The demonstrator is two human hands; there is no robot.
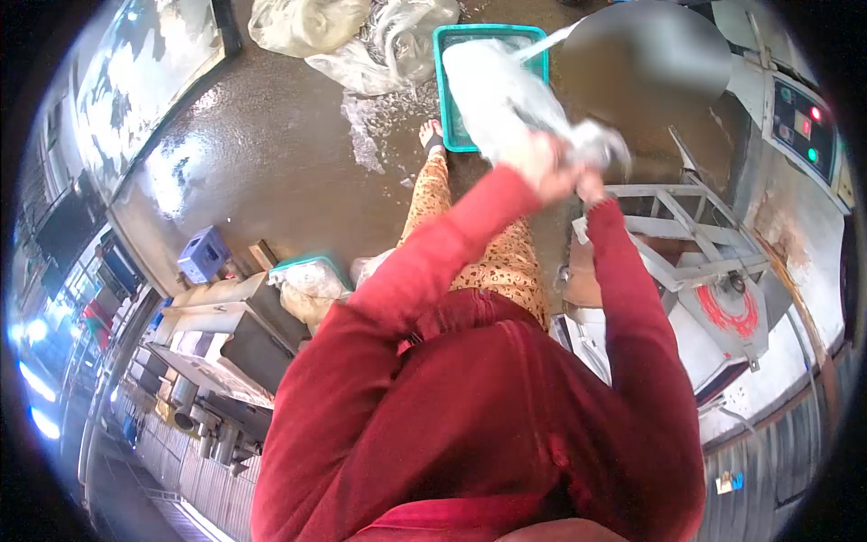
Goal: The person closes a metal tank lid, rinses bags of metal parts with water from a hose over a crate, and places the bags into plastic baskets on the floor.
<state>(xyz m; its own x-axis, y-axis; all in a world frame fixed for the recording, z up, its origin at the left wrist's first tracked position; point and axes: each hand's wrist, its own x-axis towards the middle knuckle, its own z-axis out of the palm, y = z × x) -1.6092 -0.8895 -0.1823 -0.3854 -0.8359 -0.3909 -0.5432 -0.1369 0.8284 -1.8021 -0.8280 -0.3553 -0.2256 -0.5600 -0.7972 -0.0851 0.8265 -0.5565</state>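
A filled white plastic bag point(492, 95) leans over a teal plastic crate point(444, 104) on the floor ahead of me. My left hand point(539, 164) is closed around the gathered neck of the bag. Right beside it, my right hand point(591, 185) is closed on the same bunched plastic, whose loose end sticks out to the right. Both hands are smeared by motion, so single fingers are hard to make out. The bag covers much of the crate's inside, and its contents cannot be told.
Large translucent plastic bags point(384, 45) lie on the wet floor point(271, 135). To the right stand a metal frame point(682, 203) and a control panel point(804, 126) with lit buttons. A purple crate point(204, 255) and another filled teal-rimmed container point(312, 275) are at left.
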